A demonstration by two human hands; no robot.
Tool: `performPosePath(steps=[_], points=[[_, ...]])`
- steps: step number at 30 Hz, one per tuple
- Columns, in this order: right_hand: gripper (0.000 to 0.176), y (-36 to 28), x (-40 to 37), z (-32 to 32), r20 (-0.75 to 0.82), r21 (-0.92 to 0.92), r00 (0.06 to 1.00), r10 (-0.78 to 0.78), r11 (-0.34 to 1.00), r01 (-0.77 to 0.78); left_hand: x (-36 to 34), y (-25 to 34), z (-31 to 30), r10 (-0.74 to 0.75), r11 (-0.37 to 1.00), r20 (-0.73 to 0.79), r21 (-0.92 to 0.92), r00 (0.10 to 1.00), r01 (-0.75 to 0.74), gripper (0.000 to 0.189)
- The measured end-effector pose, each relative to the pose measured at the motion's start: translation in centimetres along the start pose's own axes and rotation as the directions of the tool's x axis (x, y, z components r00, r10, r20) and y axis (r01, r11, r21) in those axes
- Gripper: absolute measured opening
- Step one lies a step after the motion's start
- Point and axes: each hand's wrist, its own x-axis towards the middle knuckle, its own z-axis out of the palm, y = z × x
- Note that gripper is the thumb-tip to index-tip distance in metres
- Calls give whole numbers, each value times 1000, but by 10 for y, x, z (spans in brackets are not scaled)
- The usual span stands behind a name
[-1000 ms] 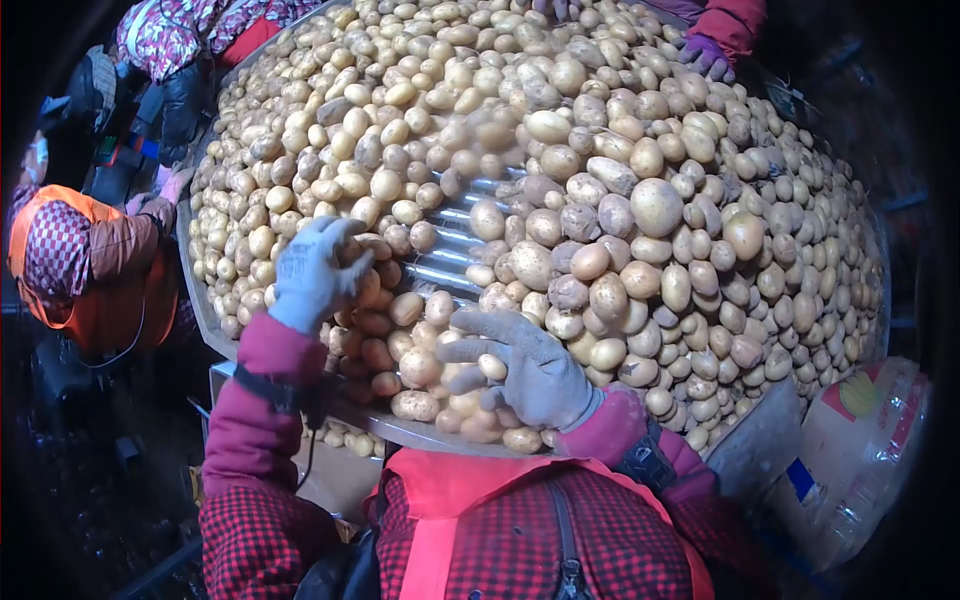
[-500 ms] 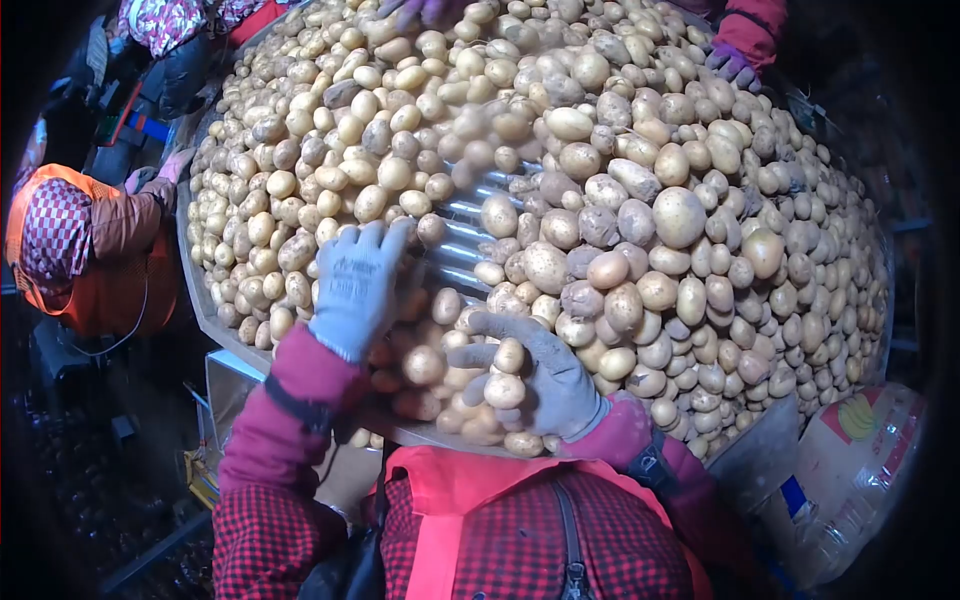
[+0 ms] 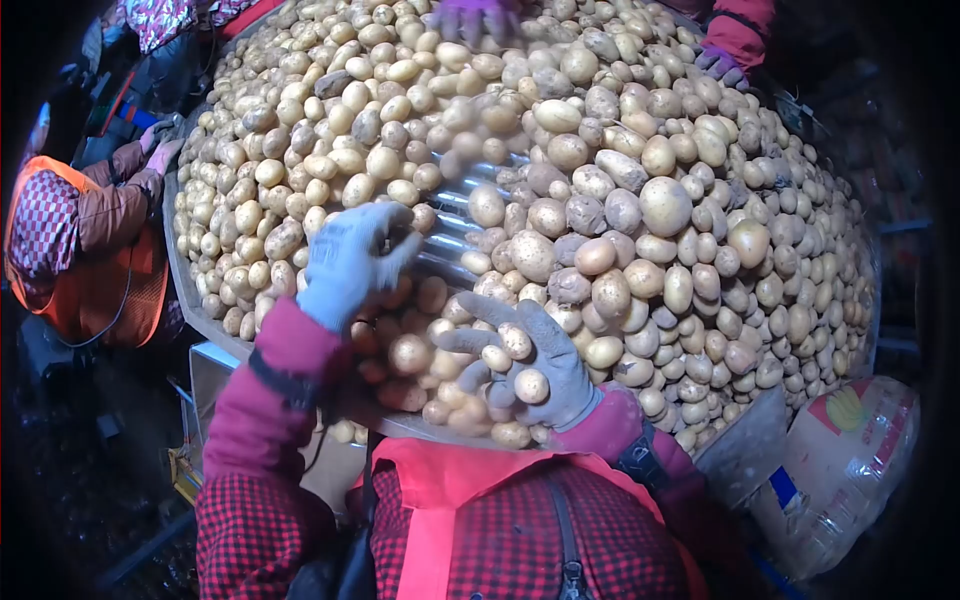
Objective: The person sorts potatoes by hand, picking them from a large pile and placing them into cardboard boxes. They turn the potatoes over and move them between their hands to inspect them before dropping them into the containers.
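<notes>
A large heap of potatoes point(image 3: 660, 260) lies in front of me, pale, rounded and of mixed sizes, some dusty with soil. My left hand point(image 3: 350, 258), in a grey-blue glove, hovers over the near left of the heap. Its fingers are bent, with a gap between thumb and forefinger and no potato visible in it. My right hand point(image 3: 550, 365), in a grey glove, is turned palm up by the near edge. Small potatoes point(image 3: 531, 386) rest in its palm and between its curled fingers. Just beyond my hands, metal bars point(image 3: 462, 225) show through the heap.
The heap's container has a raised rim point(image 3: 215, 335). At the left stands a person in an orange vest point(image 3: 100, 290). Purple-gloved hands of others reach in at the far side point(image 3: 475, 18) and far right point(image 3: 722, 65). A cardboard box point(image 3: 840, 470) sits at the near right.
My left hand has curled, its thumb now showing apart from the forefinger. The potatoes in my right hand have shifted and spread. A purple-gloved hand reaches further in at the far side.
</notes>
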Motion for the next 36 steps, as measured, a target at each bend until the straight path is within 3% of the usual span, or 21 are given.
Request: performPosePath(steps=[1,2,3,5,6,7,9,11,13,17,21,24,25,27,29,30,31,33,34,36], points=[[57,1,0,0,-19,-42,1000,-21,999,20,-10,25,-9,51,991,-55,-120,997,-57,19],[57,2,-1,2,-37,-86,999,-36,996,33,-20,31,-12,261,930,-109,-238,959,-280,19],[57,1,-3,4,-81,-202,994,-78,978,60,-27,44,-20,393,860,-46,-335,919,-384,30],[57,1,-9,8,-168,-430,973,-160,900,74,-36,62,-29,534,805,-51,-274,844,-526,40],[58,-3,-10,11,-172,-346,975,-140,935,74,-41,57,-27,465,830,-90,-301,881,-469,45],[58,-5,-11,7,-81,-259,984,-158,957,132,-45,52,-27,393,850,-123,-330,911,-411,49],[58,-13,-13,-1,42,-3,982,-183,983,183,-52,53,-23,433,882,-115,-152,894,-447,56],[56,-22,-21,-2,104,230,964,-247,949,218,-62,40,-3,420,900,2,-129,908,-416,59],[51,-26,-28,23,-48,146,936,-348,925,351,-71,52,16,468,881,211,-29,858,-473,64],[55,-26,-26,-5,14,74,936,-351,934,349,-69,49,38,423,902,140,28,895,-431,62],[57,-26,-29,6,-112,53,943,-314,945,322,-86,22,22,411,902,127,84,903,-423,60],[59,-26,-28,7,-79,6,946,-314,949,316,-96,-9,2,240,955,69,161,968,-248,56],[60,-28,-28,4,-62,0,952,-299,954,300,-103,-21,1,59,998,68,-3,996,-59,52],[61,-29,-25,-1,-16,-15,945,-327,945,326,-106,-31,-7,185,962,-27,211,982,-175,53],[61,-28,-25,0,-2,-47,940,-340,939,340,-97,-41,-22,148,870,-90,486,985,-87,52],[61,-28,-25,0,11,-53,942,-335,941,335,-96,-66,-20,82,848,-144,530,986,7,50],[62,-29,-23,0,43,-39,945,-324,945,325,-105,-99,-21,-99,856,-168,488,981,170,49],[63,-31,-26,0,46,-31,949,-313,949,315,-108,-89,-19,16,841,-255,526,967,124,48],[63,-31,-26,2,27,-36,952,-304,952,305,-108,-71,-20,68,892,-256,449,964,56,48],[64,-31,-26,0,-56,-110,949,-312,946,304,-99,-33,-21,243,935,-205,308,948,-173,48]])
